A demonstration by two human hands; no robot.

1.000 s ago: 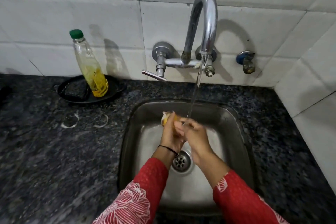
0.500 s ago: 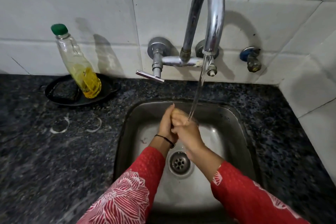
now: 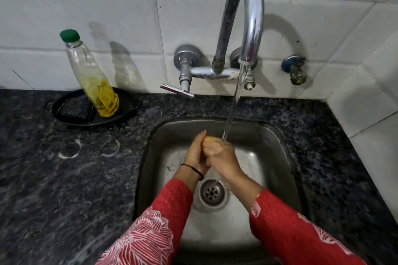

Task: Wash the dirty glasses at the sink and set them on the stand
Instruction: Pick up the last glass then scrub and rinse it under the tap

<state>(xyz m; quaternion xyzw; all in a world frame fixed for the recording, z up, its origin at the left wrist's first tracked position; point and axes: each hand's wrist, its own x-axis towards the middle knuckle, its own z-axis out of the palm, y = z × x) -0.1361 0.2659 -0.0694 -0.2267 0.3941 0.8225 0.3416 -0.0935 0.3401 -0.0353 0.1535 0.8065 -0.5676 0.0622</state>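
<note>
1. A dark speckled counter (image 3: 64, 178) spans the frame, with white wall tiles (image 3: 107, 6) along the top.
2. A steel sink (image 3: 271, 157) sits at lower centre. The tap (image 3: 247, 17) above it runs water onto the hands.
3. At upper left a bottle (image 3: 94, 79) of yellow liquid stands in a black dish (image 3: 71, 114).
4. The left hand (image 3: 195, 153) lies flat, fingers straight, against the right hand (image 3: 221, 155), whose fingers curl round a yellowish lump (image 3: 212, 139).
5. The lump is mostly hidden. Blur keeps me from telling whether a glass is held there. The red sleeves (image 3: 150, 232) are cut off at the bottom edge.
</note>
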